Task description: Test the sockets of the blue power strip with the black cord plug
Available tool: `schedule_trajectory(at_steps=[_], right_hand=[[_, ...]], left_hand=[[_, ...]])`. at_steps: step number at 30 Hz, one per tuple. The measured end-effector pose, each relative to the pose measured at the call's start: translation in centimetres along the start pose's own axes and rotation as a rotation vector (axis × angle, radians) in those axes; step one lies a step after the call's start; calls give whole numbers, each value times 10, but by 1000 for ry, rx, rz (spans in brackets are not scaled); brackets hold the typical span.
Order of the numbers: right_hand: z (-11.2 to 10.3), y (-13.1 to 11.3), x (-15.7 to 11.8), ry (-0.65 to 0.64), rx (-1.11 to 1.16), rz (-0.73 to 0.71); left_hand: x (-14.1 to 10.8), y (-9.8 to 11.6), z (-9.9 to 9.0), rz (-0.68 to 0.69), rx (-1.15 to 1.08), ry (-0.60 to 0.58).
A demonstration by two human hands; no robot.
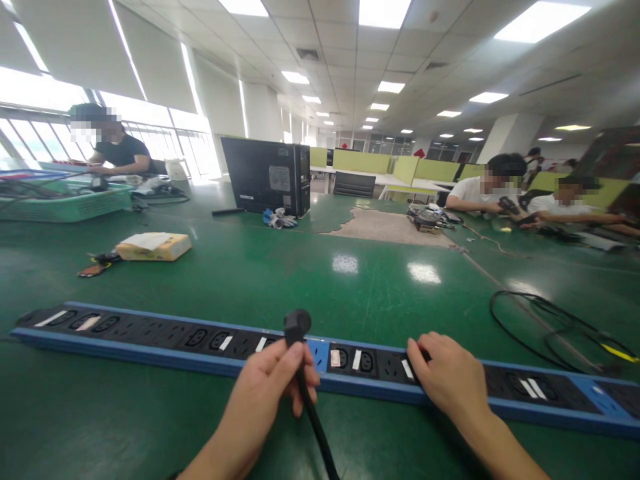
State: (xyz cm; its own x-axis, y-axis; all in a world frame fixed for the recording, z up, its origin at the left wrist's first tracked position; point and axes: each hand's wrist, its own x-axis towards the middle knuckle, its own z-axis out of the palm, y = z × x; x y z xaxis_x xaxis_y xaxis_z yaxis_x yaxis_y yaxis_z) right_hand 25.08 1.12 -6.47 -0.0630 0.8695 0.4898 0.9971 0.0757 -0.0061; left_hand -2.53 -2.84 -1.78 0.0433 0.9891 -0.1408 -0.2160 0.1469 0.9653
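A long power strip (370, 385) with a blue casing lies across the green table, its black face carrying rows of sockets and several white labels. My left hand (267, 380) is closed around a black power plug (298, 325), which it holds up in front of the strip's middle. From the plug a thick black cord (317, 430) runs down toward the bottom edge. Right of the middle, my right hand (450, 377) grips the strip from above with curled fingers; some fingertips are hidden behind the hand.
A black cable coil (543, 327) lies at the right. Behind stand a tissue pack (155, 247), a green basket (65, 203) and a black computer case (270, 175) with gloves (280, 219) beside it. Worn tabletop (395, 227) shows at the back. Co-workers (480, 193) sit around the table.
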Motion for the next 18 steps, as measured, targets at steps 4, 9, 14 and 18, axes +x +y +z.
schedule_trajectory(at_steps=[4,9,14,18], right_hand=[[0,0,0,8,3,-10],[0,1,-1,-19,9,13],[2,4,-1,-46,2,15],[3,5,-1,-66,4,13]], left_hand=[[-5,41,-36,132,-399,169],[3,40,-96,-7,-198,291],[6,11,-108,-124,120,328],[4,8,-96,-174,234,288]])
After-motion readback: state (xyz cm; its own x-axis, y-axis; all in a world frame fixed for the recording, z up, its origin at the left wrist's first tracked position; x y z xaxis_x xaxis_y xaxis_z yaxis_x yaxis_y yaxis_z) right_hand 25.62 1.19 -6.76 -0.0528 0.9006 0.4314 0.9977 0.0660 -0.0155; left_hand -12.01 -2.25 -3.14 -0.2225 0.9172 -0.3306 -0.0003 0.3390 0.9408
